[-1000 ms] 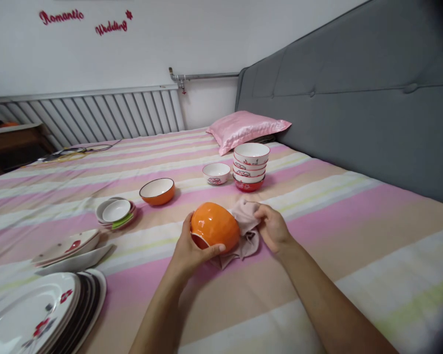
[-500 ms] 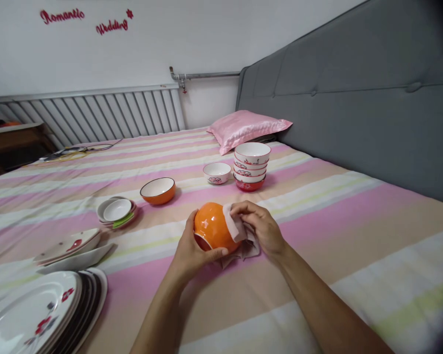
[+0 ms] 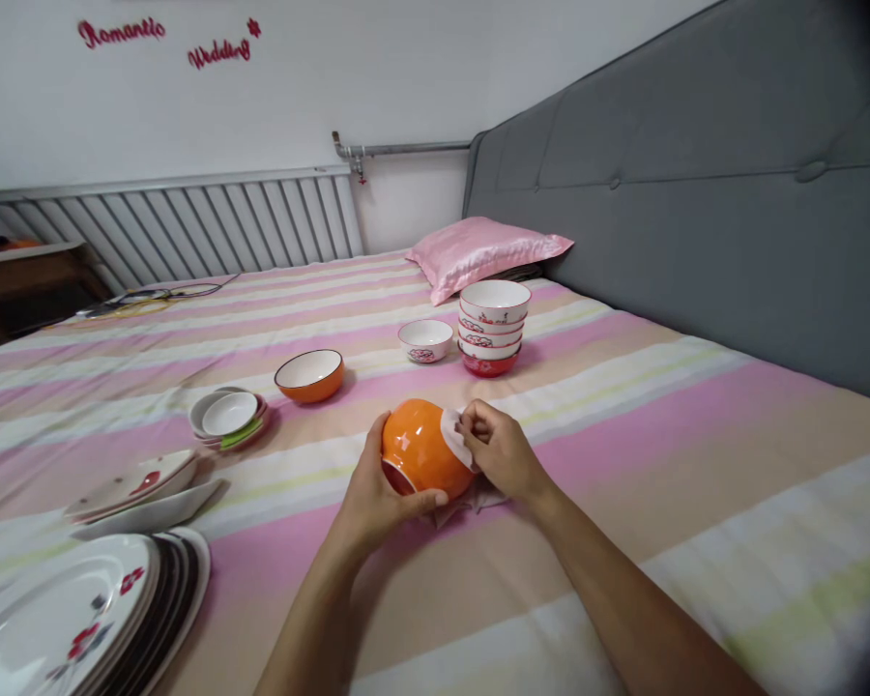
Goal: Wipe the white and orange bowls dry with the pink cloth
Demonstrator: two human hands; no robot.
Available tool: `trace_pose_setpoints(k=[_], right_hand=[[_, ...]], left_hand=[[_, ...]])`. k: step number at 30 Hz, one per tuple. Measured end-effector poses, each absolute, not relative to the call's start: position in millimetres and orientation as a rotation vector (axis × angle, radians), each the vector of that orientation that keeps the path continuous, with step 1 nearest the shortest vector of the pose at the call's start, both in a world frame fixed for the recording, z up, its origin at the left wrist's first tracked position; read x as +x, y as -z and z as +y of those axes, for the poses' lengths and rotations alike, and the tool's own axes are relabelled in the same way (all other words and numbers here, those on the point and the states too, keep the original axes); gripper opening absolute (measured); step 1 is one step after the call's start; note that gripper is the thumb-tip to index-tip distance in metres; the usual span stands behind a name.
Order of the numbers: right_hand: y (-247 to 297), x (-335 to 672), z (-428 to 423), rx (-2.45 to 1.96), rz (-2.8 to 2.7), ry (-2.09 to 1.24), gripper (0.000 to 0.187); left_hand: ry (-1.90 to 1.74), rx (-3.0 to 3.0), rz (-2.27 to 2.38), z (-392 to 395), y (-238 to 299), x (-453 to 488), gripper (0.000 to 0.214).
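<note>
An orange bowl (image 3: 420, 449), glossy on its outside, is tipped on its side just above the bed, its foot ring facing down and left. My left hand (image 3: 381, 488) grips it from the left, thumb along the lower side. Against the bowl's right side lies a pale cloth (image 3: 458, 437), pinched between the fingers of my right hand (image 3: 499, 447). Part of the cloth hangs below the bowl onto the sheet. The bowl's inside is turned away from view.
Left of my hands stand an orange bowl with white inside (image 3: 309, 375), small dishes (image 3: 230, 414), oval dishes (image 3: 134, 483) and a plate stack (image 3: 65, 599). Beyond are a small white bowl (image 3: 425, 340), stacked bowls (image 3: 493, 329) and a pink pillow (image 3: 485, 253). A grey headboard (image 3: 696, 193) borders the right.
My right hand has shifted slightly on the bowl's right side, and the cloth lies flatter and more bunched under my fingers. The left hand and bowl have barely moved.
</note>
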State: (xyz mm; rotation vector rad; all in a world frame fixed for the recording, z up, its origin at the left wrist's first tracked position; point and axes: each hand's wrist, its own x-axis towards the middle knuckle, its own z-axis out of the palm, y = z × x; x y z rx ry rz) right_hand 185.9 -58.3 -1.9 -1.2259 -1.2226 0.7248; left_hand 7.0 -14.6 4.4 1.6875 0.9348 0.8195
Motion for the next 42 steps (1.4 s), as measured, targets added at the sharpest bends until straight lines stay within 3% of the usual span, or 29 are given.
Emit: trace_pose_setpoints(k=[5,8,11,14,20,35,42], right_hand=[[-3.5,178.8,-63.3,-1.330,-1.375,-0.494,0.033],[-4.3,174.7,-65.0,-1.274,-1.337,-0.466,0.016],[-5.3,171.8,-66.7,-1.208,-1.331,-0.480,0.022],[-5.6,170.2,-67.9,-1.239,-1.338,-0.517,0.011],[-3.5,169.6,-66.5,-1.235,-1.305,-0.547,0.032],[-5.0,178.7,-65.0,-1.116,-1.140,-0.733,0.041],[-3.4,180.7,-63.0,-1.107,-1.111,-0.783,0.042]], left_hand=[[-0.821,1.665,0.920,-14.3,-4.0,6.4,0.115],[-0.825,1.697,0.926,-15.3,-5.5,6.8,0.115],[-0.819,1.765,0.945,-17.6,-8.2,8.5,0.116],[-0.799,1.872,0.994,-19.9,-10.0,10.2,0.118],[-0.767,2.089,0.993,-21.9,-8.1,10.0,0.117],[-0.710,2.677,0.999,-34.9,-12.8,18.4,0.116],[-0.778,2.918,0.902,-34.6,-13.3,21.4,0.097]])
